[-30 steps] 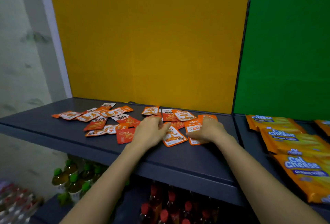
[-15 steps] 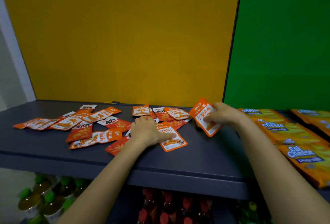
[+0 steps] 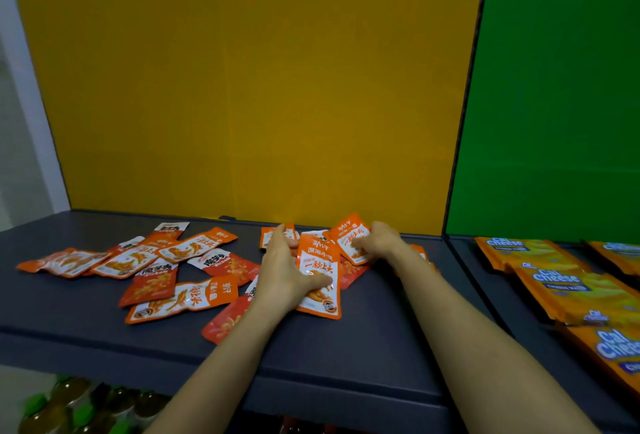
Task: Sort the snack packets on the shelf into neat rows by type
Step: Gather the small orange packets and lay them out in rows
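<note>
Small orange and white snack packets lie scattered on a dark grey shelf (image 3: 374,336). A loose pile of packets (image 3: 162,267) covers the left half. My left hand (image 3: 282,271) grips an orange and white packet (image 3: 320,272), thumb across its front, lifted off the shelf. My right hand (image 3: 379,241) pinches a second, similar packet (image 3: 349,236), tilted upright just behind the first. More red packets (image 3: 353,272) lie under and behind both hands, partly hidden.
Yellow Cal Cheese bags (image 3: 568,281) fill the neighbouring shelf section on the right, past a divider (image 3: 464,260). A yellow back panel (image 3: 256,87) and a green one (image 3: 554,87) stand behind. Bottles with green caps (image 3: 69,409) sit on the shelf below.
My left hand has picked up the packet it was pressing flat. My right hand has brought its lifted packet leftward, close behind the left hand's packet. The camera view has shifted a little.
</note>
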### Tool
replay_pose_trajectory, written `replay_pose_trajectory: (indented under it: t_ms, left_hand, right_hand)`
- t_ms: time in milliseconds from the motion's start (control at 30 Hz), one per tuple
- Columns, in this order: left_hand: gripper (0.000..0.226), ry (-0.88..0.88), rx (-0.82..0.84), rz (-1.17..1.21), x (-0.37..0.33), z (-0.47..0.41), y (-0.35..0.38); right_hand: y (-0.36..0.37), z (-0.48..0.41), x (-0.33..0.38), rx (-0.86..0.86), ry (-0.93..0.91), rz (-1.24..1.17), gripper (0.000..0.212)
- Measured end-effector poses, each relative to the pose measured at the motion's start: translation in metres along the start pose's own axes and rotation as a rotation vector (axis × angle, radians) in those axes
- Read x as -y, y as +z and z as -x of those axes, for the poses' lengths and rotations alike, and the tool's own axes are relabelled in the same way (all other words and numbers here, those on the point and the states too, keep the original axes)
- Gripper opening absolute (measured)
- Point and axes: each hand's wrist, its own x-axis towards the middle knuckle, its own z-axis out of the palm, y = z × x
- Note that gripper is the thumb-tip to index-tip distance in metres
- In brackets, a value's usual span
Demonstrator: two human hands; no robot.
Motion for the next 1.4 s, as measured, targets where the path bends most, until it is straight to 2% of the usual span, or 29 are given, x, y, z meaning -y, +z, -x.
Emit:
replay_pose_trajectory:
  t_ms: [100, 200, 267, 367, 433, 533, 633, 767, 900, 1033, 1200, 1400]
  left_hand:
    - [0.091, -0.059, -0.014, 0.124, 0.003, -0.004, -0.001]
    - [0.045, -0.083, -0.006, 0.212, 0.007, -0.006, 0.0]
    - [0.026, -0.084, -0.017, 0.268, 0.007, -0.006, 0.0]
    - [0.025, -0.089, -0.066, 0.358, 0.006, -0.007, -0.001]
    - [0.023, -0.114, -0.105, 0.429, 0.006, -0.008, -0.004]
    - [0.021, -0.181, -0.1, 0.561, 0.006, -0.015, -0.017]
    - [0.014, -0.186, -0.068, 0.562, 0.001, -0.029, -0.035]
    - [0.007, -0.21, -0.038, 0.491, -0.004, -0.059, -0.044]
    - [0.025, -0.286, 0.017, 0.393, 0.006, -0.088, -0.028]
    - [0.026, -0.29, -0.045, 0.153, 0.023, -0.11, -0.012]
    - [0.051, -0.339, -0.065, -0.255, 0.035, -0.116, -0.006]
    - [0.074, -0.395, -0.007, -0.245, 0.04, -0.125, -0.003]
  right_hand:
    - [0.002, -0.002, -0.002, 0.0, 0.014, 0.045, 0.017]
    - [0.003, -0.003, 0.002, -0.003, 0.005, 0.029, 0.016]
    - [0.003, -0.001, 0.007, -0.011, -0.006, -0.007, 0.025]
    - [-0.001, 0.011, 0.016, -0.041, -0.05, -0.031, 0.017]
    - [-0.008, 0.019, 0.02, -0.084, -0.084, -0.068, 0.022]
    - [-0.028, 0.033, 0.02, -0.192, -0.096, -0.242, 0.025]
    - [-0.052, 0.046, 0.006, -0.222, -0.043, -0.423, 0.025]
    - [-0.05, 0.051, -0.032, -0.237, 0.052, -0.329, 0.026]
    - [-0.033, 0.053, -0.049, -0.272, 0.132, -0.036, 0.042]
    - [-0.032, 0.058, -0.051, -0.261, 0.191, 0.124, 0.056]
    - [-0.032, 0.055, -0.055, -0.247, 0.19, 0.123, 0.053]
    - [-0.031, 0.052, -0.053, -0.271, 0.148, -0.014, 0.048]
